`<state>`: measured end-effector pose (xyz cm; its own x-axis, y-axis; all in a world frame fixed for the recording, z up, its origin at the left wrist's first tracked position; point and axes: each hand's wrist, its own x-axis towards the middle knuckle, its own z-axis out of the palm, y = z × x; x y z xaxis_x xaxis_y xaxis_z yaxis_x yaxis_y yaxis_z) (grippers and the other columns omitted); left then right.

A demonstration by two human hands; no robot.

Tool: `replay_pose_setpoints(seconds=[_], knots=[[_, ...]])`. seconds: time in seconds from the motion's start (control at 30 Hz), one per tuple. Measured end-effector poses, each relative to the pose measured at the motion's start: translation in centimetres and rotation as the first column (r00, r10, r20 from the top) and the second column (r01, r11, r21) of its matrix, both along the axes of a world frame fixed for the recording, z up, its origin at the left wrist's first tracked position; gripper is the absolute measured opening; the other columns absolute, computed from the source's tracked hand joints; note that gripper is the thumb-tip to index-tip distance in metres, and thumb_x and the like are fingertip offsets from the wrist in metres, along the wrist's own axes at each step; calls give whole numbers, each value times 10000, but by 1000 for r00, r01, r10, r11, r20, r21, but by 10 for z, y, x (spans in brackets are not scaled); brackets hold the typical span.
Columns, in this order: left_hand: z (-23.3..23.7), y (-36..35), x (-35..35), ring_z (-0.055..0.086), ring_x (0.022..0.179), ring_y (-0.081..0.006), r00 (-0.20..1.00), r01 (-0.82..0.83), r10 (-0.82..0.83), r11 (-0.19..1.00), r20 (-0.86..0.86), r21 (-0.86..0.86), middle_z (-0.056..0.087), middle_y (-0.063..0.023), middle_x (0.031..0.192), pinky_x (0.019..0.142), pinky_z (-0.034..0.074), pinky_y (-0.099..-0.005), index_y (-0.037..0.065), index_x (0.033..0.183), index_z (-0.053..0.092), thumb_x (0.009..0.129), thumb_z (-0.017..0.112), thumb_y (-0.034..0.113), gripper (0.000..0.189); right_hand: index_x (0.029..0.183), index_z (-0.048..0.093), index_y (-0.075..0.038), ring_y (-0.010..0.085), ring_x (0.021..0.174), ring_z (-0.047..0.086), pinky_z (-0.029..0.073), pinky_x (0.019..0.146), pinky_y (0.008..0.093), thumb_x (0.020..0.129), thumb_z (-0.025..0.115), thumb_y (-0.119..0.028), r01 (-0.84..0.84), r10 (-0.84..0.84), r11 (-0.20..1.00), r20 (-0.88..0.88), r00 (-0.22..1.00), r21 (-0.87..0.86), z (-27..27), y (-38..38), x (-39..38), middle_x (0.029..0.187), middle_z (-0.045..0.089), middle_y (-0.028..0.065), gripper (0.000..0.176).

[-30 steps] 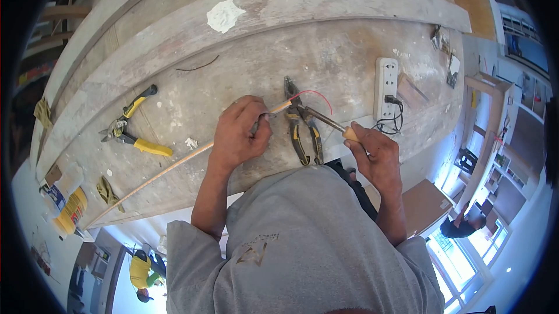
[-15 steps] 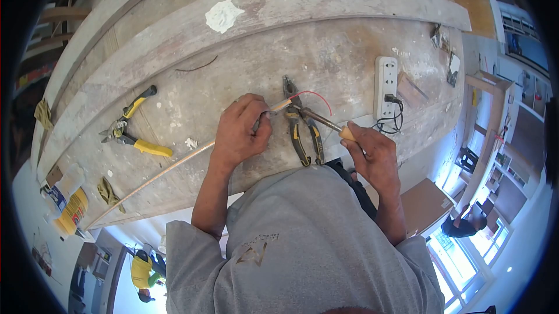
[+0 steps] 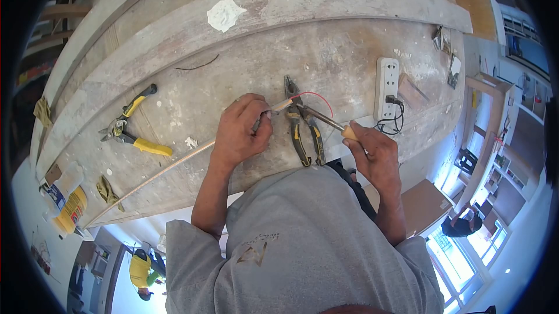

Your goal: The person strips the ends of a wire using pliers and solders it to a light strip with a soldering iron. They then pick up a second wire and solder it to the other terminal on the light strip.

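My left hand [image 3: 244, 128] is closed around a long thin pale strip [image 3: 174, 165], pinching it near its end. A red wire [image 3: 327, 101] curves away from that end. In my right hand [image 3: 374, 150] is a soldering iron [image 3: 326, 119], gripped by its light wooden handle. Its tip points at the strip's end, over the combination pliers [image 3: 304, 133] lying between my hands. These have black and yellow handles and rest on the workbench [image 3: 233, 75]. Yellow-handled snips [image 3: 131, 125] lie spread on the bench to the left.
A white power strip [image 3: 386, 84] with a black plug and cord sits at the right. Bottles [image 3: 71, 209] stand at the left edge, near a crumpled cloth [image 3: 107, 190]. A curved board [image 3: 279, 0] crosses the far side. Two people [image 3: 140, 268] [image 3: 460, 225] are in the background.
My hands, the strip and the soldering iron hold nearly the same positions. The right hand has shifted very slightly. The person in the right background has moved their arms a little.
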<state>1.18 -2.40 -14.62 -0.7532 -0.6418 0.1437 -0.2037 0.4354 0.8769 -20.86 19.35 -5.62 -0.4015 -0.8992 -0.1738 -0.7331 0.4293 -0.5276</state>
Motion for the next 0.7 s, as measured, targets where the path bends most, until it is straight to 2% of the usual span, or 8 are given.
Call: replay_pose_setpoints(seconds=[0.13, 0.43, 0.53, 0.7], knots=[[-2, -1, 0, 706, 794, -330, 1000, 11, -12, 999, -28, -49, 710, -138, 980, 699, 574, -403, 43, 1017, 675, 857, 691, -53, 188, 1261, 771, 18, 353, 881, 786, 636, 774, 422, 939, 841, -137, -7, 7, 1000, 4, 1000, -4, 0, -1, 1, 1045, 807, 198, 365], [-2, 0, 0, 712, 844, -346, 1000, 10, -9, 999, 2, -31, 711, -123, 1009, 726, 580, -438, 57, 983, 650, 813, 734, -47, 216, 1261, 770, 18, 355, 862, 781, 635, 763, 428, 947, 832, -142, -13, 13, 1000, 3, 1000, 5, -3, -1, 1, 1039, 806, 201, 358], [-3, -1, -1, 702, 786, -329, 1000, 13, -14, 998, -22, -55, 710, -131, 978, 695, 569, -407, 49, 1024, 662, 853, 692, -60, 205, 1267, 768, 17, 354, 866, 782, 634, 766, 429, 945, 834, -143, -11, 11, 1000, 3, 1000, 10, -2, -1, 1, 1037, 806, 200, 366], [-2, -1, 0, 706, 791, -328, 1000, 11, -12, 998, -18, -56, 711, -130, 978, 697, 573, -405, 49, 1028, 667, 851, 696, -57, 209, 1273, 765, 17, 352, 878, 783, 633, 774, 427, 942, 837, -139, -12, 12, 1000, 2, 1000, 11, -1, -1, 1, 1046, 807, 198, 373]])
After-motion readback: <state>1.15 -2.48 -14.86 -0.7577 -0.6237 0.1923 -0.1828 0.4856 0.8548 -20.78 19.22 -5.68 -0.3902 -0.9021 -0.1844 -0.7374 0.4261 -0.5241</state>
